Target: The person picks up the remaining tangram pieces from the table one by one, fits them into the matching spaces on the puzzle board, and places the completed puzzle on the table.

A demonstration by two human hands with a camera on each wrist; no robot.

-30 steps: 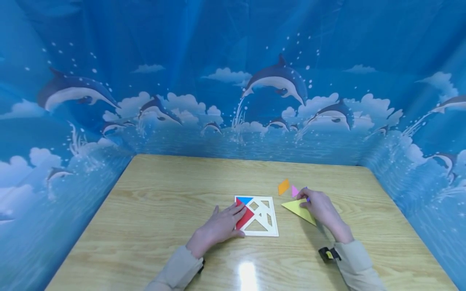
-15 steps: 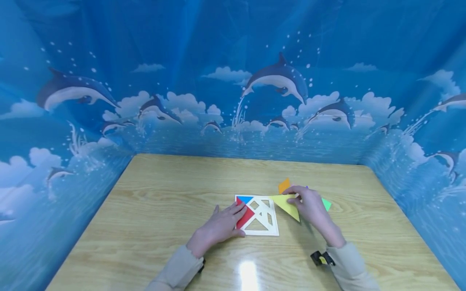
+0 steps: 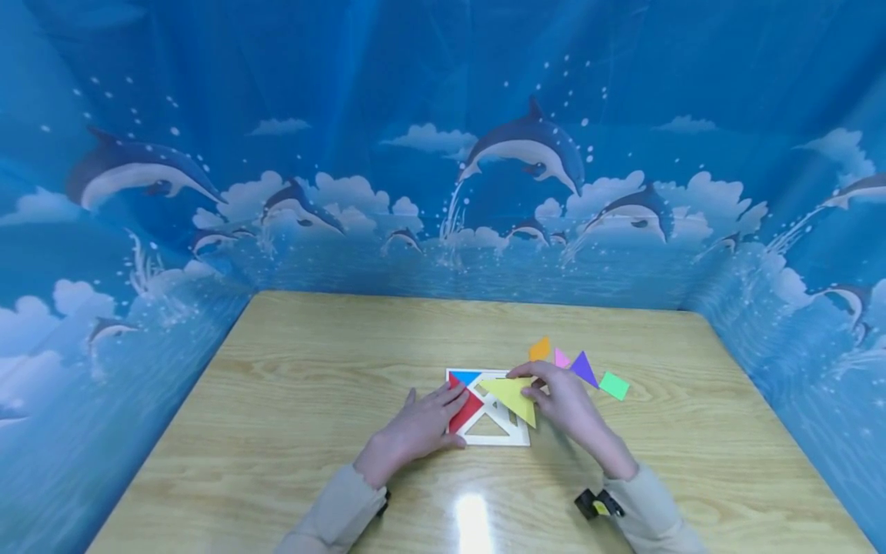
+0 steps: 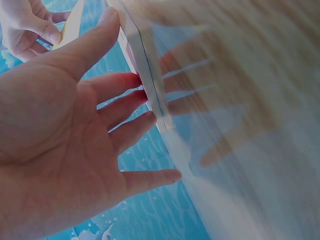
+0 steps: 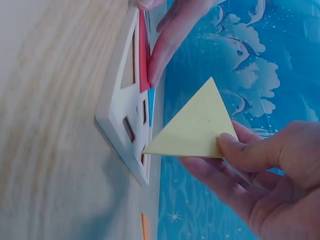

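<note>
A white tangram tray [image 3: 495,441] lies on the wooden table, its cut-outs partly filled. In its left side sit a red triangle [image 3: 463,408] and, at the upper left corner, a blue piece [image 3: 464,377]. My left hand [image 3: 418,428] rests flat on the tray's left edge, fingers spread, fingertips on the red triangle. Between thumb and fingers my right hand [image 3: 564,400] pinches a large yellow triangle [image 5: 195,125]. This triangle is tilted over the right half of the tray, one corner close to the tray's surface in the right wrist view, and covers several cut-outs in the head view.
Behind and right of the tray lie an orange parallelogram [image 3: 539,348], a pink triangle [image 3: 561,358], a purple triangle [image 3: 584,369] and a green square [image 3: 614,385]. A blue dolphin-print curtain [image 3: 443,269] encloses the table [image 3: 332,346] at the back and sides.
My right hand has carried the yellow triangle leftward from beside the tray to over it, uncovering the purple and green pieces. My left hand has stayed in place.
</note>
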